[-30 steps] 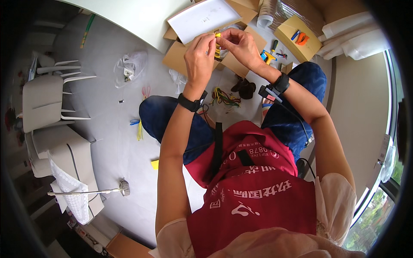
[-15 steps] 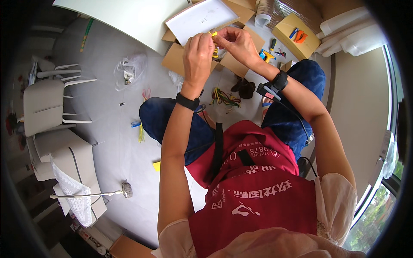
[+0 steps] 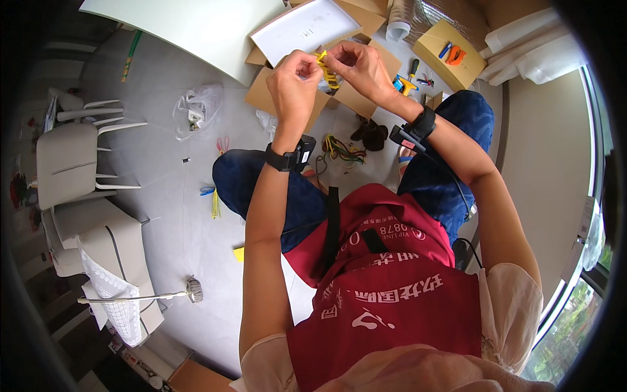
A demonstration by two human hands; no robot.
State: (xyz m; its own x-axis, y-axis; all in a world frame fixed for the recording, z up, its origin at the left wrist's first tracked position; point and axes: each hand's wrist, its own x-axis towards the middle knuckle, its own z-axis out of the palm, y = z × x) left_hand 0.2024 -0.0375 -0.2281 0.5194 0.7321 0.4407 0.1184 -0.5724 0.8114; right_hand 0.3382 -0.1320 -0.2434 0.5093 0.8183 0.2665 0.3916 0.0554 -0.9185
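Both my hands are raised in front of an opened cardboard box, close together. My left hand (image 3: 293, 88) has its thumb and fingers pinched together beside a yellow strip (image 3: 329, 76), which looks twisted or looped and hangs between the hands. My right hand (image 3: 363, 70) pinches the top of the same yellow strip between thumb and fingertips. Whether the strip is a cord or a band is too small to tell. The open cardboard box (image 3: 366, 95) lies under and behind the hands, with a white inner lid (image 3: 307, 29) at its far side.
Coiled coloured cords (image 3: 343, 149) lie on the floor between my feet. A screwdriver (image 3: 414, 67) and a yellow-blue tool (image 3: 406, 85) rest right of the box. Farther right, a carton (image 3: 450, 59) bears an orange tool. At left are a plastic bag (image 3: 198, 110), chairs (image 3: 68, 153) and a brush (image 3: 194, 290).
My left hand has turned and shifted slightly left, opening a small gap from the right hand. More of the yellow strip shows between them. My right hand has barely moved.
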